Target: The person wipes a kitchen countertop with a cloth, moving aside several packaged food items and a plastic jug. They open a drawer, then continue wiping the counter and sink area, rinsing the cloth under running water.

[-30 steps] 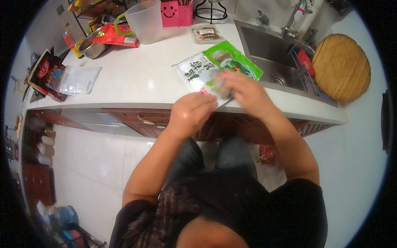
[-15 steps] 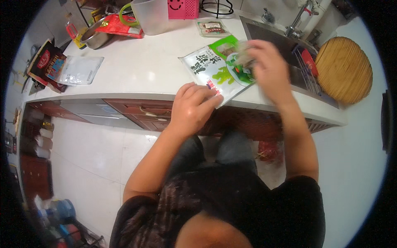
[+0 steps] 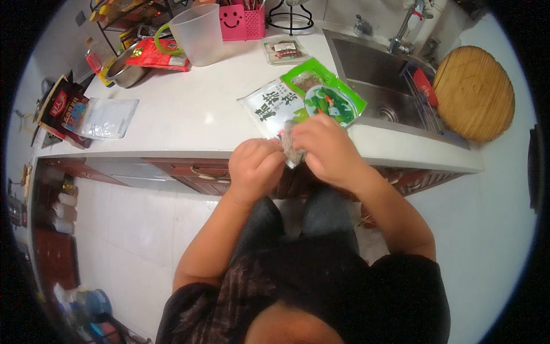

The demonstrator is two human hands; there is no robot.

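The green-and-white food pouch (image 3: 303, 106) lies flat and slanted across the front of the tabletop (image 3: 189, 117), its near corner poking out past the front edge and its right corner reaching over the rim of the steel sink (image 3: 366, 63). The left hand (image 3: 256, 169) has its fingers curled in, seemingly pinching the pouch's near-left edge. The right hand (image 3: 323, 146) is closed around a crumpled greyish-brown wad (image 3: 293, 148) — cloth, perhaps, though I cannot tell — and holds it down at the near corner.

With so little of that corner supported, a hard press or tug there could buckle the film or slide the whole pouch toward the floor. If the left hand's pinch slackened, a push to the right could tip the pouch into the sink, where any water would wet it. Should the wad be damp, the glossy film would likely turn slippery and escape the fingers.

A flat clear-wrapped pack (image 3: 285, 50) sits just beyond the pouch; a shove away from the body might knock it. The measuring jug (image 3: 200, 34) and the silvery-white sachet (image 3: 112, 117) stand farther left — probably out of harm's way.
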